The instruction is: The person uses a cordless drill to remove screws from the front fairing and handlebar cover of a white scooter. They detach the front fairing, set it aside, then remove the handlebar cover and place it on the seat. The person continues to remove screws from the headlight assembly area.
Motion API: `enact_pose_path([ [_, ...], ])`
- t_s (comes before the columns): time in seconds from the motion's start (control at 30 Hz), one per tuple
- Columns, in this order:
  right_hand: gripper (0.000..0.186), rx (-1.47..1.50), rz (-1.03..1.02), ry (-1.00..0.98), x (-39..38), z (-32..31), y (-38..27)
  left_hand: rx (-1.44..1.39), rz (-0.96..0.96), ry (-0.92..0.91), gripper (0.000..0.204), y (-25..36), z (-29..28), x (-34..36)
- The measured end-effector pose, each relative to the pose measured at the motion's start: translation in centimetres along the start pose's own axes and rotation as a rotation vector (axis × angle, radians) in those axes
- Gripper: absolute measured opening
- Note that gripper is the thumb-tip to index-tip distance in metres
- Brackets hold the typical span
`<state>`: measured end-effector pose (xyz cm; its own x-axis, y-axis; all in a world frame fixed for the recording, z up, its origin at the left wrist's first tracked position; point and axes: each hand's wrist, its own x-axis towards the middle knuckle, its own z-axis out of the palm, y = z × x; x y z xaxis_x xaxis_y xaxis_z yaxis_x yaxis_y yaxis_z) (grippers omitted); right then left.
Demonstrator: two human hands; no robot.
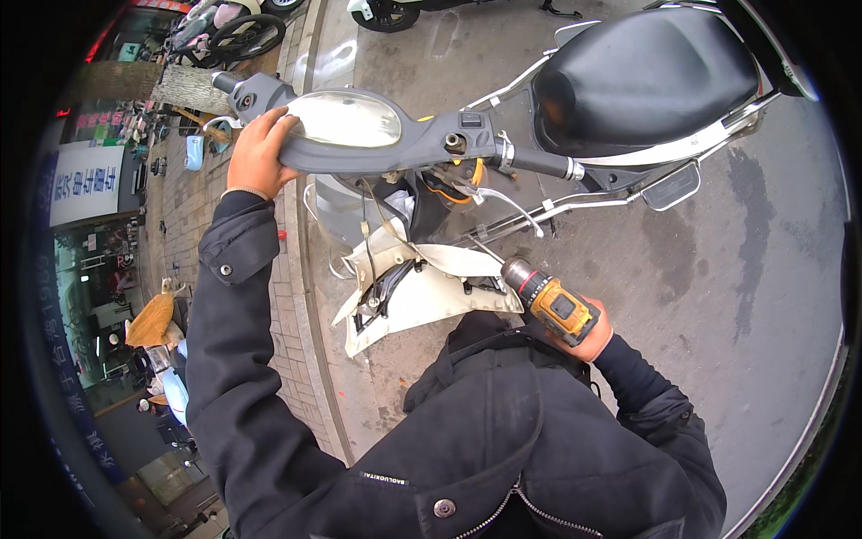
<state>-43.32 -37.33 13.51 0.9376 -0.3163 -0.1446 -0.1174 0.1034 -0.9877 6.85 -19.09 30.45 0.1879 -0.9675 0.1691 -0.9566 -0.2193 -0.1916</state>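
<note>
An electric scooter's grey handlebar cover [422, 148] with a clear headlight [346, 119] lies across the view. My left hand [259, 154] grips the cover's left part, fingers over the top beside the headlight. In my right hand [588, 337] is a yellow and black cordless drill [558, 307]. Its long thin bit points up and left, toward the space under the handlebar; where the tip ends I cannot make out. Between my arms a cream front panel [431, 310] sits tilted, its inner side showing. Wires [366, 235] hang from under the cover to the panel.
Behind the handlebar stands the scooter's black seat [646, 81], with a folded-out footrest [672, 186] at its side. A brake lever [516, 207] juts toward the drill. A kerb [310, 296] runs along the left, beside a brick pavement with shopfronts. Other two-wheelers [242, 38] are parked at the top.
</note>
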Motion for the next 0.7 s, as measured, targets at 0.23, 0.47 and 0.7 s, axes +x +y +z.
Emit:
enact_pose_path([
  [0.23, 0.052, -0.131, -0.208, -0.029, 1.2, 2.7, -0.2, 0.042, 0.015, -0.026, 0.08, -1.2, -0.1, 0.7],
  [0.47, 0.091, -0.178, -0.341, -0.097, 6.5, 10.7, 0.1, 0.083, 0.08, -0.065, 0.063, -2.7, -0.7, 1.4],
  [0.7, 0.09, -0.401, -0.516, 0.217, 10.7, 21.6, 0.4, 0.075, 0.166, -0.002, 0.04, -0.4, -1.8, 0.4],
])
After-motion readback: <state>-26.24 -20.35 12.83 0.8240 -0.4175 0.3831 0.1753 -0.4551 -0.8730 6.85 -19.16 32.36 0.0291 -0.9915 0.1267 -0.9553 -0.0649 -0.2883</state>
